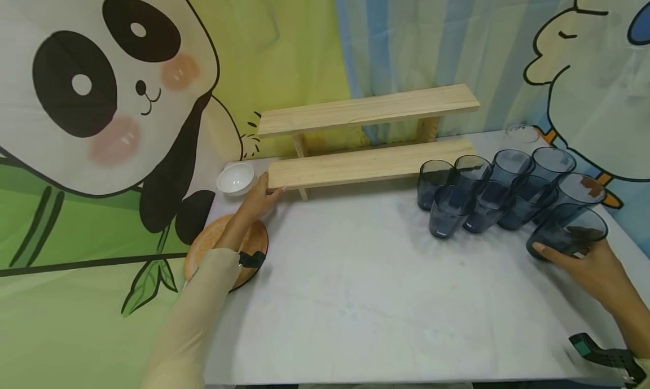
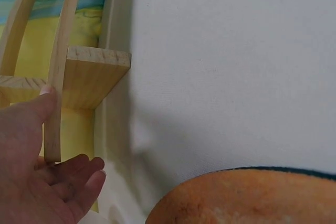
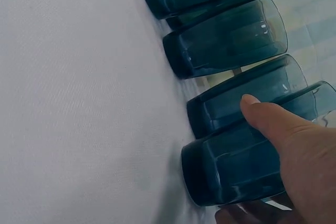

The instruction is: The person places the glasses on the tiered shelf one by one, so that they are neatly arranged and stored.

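Note:
A two-tier wooden shelf stands at the back of the table, with an upper board (image 1: 365, 109) and a lower board (image 1: 350, 167). My left hand (image 1: 258, 201) grips the left end of the lower board; in the left wrist view the thumb is on one face and the fingers curl past its end. At the right, my right hand (image 1: 594, 270) holds the nearest dark blue drinking glass (image 3: 236, 166), upright, thumb along its side. Several matching glasses (image 1: 449, 211) stand upright in close rows beside it. The far fingers of the right hand are partly hidden behind the glass.
A small white bowl (image 1: 236, 179) sits left of the shelf. An orange-brown round plate (image 1: 203, 245) with a dark rim lies under my left forearm. A clear glass (image 1: 522, 134) stands behind the blue ones. Printed curtains (image 1: 304, 44) hang behind the table.

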Demonstrator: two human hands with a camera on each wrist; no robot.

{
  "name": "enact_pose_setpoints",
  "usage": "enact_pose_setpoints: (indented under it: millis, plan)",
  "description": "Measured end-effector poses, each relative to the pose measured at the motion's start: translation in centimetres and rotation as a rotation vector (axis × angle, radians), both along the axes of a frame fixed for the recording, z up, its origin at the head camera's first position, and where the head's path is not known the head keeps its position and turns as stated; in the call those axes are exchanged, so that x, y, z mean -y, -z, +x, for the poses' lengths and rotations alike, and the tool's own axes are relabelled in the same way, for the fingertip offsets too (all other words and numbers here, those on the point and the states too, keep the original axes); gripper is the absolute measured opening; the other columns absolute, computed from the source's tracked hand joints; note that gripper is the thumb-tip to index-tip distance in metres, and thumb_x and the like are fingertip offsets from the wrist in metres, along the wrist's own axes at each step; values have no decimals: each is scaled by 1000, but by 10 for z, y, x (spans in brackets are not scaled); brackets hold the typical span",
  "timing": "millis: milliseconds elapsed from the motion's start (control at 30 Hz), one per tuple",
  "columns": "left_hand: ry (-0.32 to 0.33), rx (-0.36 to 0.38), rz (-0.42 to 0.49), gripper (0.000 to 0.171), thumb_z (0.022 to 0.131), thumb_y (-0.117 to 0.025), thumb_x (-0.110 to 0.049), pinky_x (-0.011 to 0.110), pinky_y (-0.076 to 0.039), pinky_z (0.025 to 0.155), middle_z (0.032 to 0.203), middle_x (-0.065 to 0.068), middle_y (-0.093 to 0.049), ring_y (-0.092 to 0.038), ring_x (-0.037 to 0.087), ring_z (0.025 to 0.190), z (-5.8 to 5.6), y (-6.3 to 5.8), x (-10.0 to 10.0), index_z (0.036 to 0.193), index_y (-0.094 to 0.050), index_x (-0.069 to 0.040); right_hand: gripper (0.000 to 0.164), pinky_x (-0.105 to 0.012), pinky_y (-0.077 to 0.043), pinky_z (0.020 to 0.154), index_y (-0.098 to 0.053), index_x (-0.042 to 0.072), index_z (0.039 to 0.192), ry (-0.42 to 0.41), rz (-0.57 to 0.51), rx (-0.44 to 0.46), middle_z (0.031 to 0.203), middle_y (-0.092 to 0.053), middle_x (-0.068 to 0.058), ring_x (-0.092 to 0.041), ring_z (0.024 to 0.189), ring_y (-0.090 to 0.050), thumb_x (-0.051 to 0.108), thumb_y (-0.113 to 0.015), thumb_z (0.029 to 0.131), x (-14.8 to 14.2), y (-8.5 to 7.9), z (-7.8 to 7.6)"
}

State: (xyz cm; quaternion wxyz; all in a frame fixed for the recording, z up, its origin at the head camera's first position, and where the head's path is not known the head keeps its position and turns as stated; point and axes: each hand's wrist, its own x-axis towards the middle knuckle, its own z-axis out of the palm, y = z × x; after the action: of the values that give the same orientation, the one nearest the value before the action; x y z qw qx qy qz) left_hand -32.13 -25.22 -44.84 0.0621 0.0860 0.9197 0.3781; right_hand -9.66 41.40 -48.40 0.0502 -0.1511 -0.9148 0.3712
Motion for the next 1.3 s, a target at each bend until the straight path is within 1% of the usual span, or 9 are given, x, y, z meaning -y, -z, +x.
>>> enact_pose_setpoints:
  millis: [67, 200, 300, 400, 533, 767, 1000, 1200, 1300]
  plan:
    - [-7, 7, -6, 93, 107, -58, -50, 57, -16, 131, 174, 24, -16, -19, 43, 160, 2, -1, 0, 170, -6, -7, 105, -84, -33, 104, -4, -5, 165, 35, -4, 14, 155, -26, -51, -72, 135, -33, 43, -71, 100, 2, -1, 2]
    - [-15, 15, -12, 92, 107, -58, -49, 57, -16, 131, 175, 23, -15, -18, 42, 161, 4, -3, 0, 170, -5, -8, 104, -80, -35, 107, -7, -7, 164, 98, -24, 31, 158, -24, -48, -70, 139, -31, 44, -71, 100, 7, -1, 4]
    - [-1, 13, -9, 91, 108, -58, -48, 57, -16, 131, 174, 23, -16, -19, 43, 160, 3, -3, 0, 170, -5, -8, 102, -78, -35, 109, -9, -6, 164, 149, -24, 25, 161, -22, -45, -67, 144, -28, 44, -70, 100, 11, 1, 6]
    - [7, 13, -8, 90, 107, -58, -47, 57, -17, 131, 174, 24, -18, -20, 43, 160, 3, -4, 0, 170, -7, -7, 100, -75, -35, 111, -10, -3, 165, 177, -22, 3, 163, -23, -43, -65, 146, -27, 43, -70, 100, 12, 5, 7]
    - [-2, 30, -16, 91, 107, -58, -48, 58, -17, 131, 174, 24, -18, -21, 43, 160, 3, -6, 0, 170, -6, -8, 97, -74, -36, 111, -13, -3, 164, 190, -9, 0, 160, -28, -44, -64, 146, -30, 43, -70, 101, 15, 8, 8]
    - [6, 51, -9, 92, 108, -57, -48, 58, -15, 131, 174, 24, -15, -17, 44, 161, 2, -8, 0, 170, -3, -9, 94, -73, -34, 114, -16, -5, 164, 190, 6, -17, 162, -28, -42, -61, 148, -30, 40, -70, 101, 18, 5, 8]
    - [10, 68, -12, 90, 108, -58, -48, 58, -18, 131, 173, 25, -18, -20, 44, 160, -1, -7, 0, 170, -5, -10, 89, -72, -37, 113, -26, -7, 161, 175, 104, -9, 156, -37, -43, -63, 142, -37, 41, -72, 101, 15, 2, 11]
    - [12, 71, -4, 89, 108, -58, -46, 58, -18, 130, 172, 27, -20, -22, 45, 159, -1, -9, -1, 170, -6, -10, 85, -70, -35, 116, -28, -10, 159, 176, 112, -9, 154, -37, -44, -63, 142, -36, 37, -70, 102, 16, -7, 17]
    - [23, 67, -12, 87, 109, -58, -44, 58, -19, 131, 172, 27, -21, -22, 45, 159, -2, -9, -1, 170, -6, -8, 82, -68, -32, 118, -27, -11, 159, 166, 96, -44, 154, -35, -46, -63, 144, -34, 31, -70, 103, 19, -14, 21]
